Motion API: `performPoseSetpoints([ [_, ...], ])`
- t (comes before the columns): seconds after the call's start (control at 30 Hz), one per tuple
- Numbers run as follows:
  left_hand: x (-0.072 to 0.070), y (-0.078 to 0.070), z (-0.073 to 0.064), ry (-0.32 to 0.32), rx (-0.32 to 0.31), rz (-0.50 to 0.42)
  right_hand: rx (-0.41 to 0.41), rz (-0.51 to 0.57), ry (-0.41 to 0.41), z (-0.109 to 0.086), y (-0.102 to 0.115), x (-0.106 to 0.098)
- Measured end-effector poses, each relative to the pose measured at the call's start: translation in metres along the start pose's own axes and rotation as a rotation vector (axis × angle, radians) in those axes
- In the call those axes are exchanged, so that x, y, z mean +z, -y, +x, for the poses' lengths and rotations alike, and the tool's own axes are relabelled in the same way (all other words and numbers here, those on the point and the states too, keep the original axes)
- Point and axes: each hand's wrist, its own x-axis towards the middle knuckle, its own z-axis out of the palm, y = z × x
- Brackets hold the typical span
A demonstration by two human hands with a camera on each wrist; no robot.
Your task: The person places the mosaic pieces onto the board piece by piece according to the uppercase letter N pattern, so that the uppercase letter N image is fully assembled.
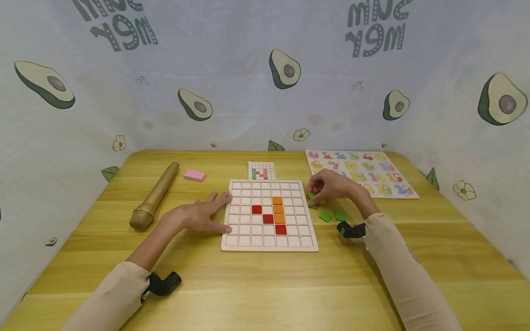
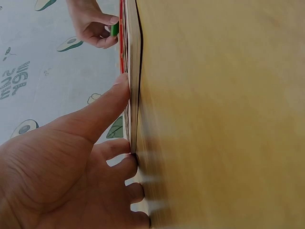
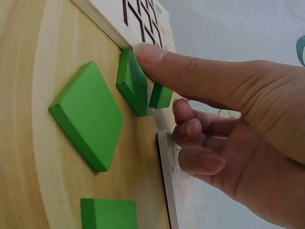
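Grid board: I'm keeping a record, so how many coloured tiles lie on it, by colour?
Red tiles: 3
Orange tiles: 3
Total: 6

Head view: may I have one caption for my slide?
Left hand touching the board, right hand at the green tiles beside its opposite edge.

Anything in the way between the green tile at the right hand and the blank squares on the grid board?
Nothing visible. The right hand has the green tile just off the grid board's right side; only its low edge needs clearing. The left hand sits at the opposite edge, off that path.
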Motion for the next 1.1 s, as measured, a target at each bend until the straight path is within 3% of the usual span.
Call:
performPoseSetpoints([
  [0.5, 0.0, -0.001, -0.002, -0.008, -0.005, -0.002, -0.036, -0.017, -0.136, 0.008, 0.015, 0.008],
  [0.8, 0.001, -0.001, -0.002, -0.01, -0.011, 0.006, -0.125, 0.031, -0.182, 0.014, 0.029, 0.018],
  [1.1, 0.002, 0.001, 0.001, -0.007, -0.009, 0.008, -0.16, 0.196, -0.178, 0.018, 0.036, 0.029],
])
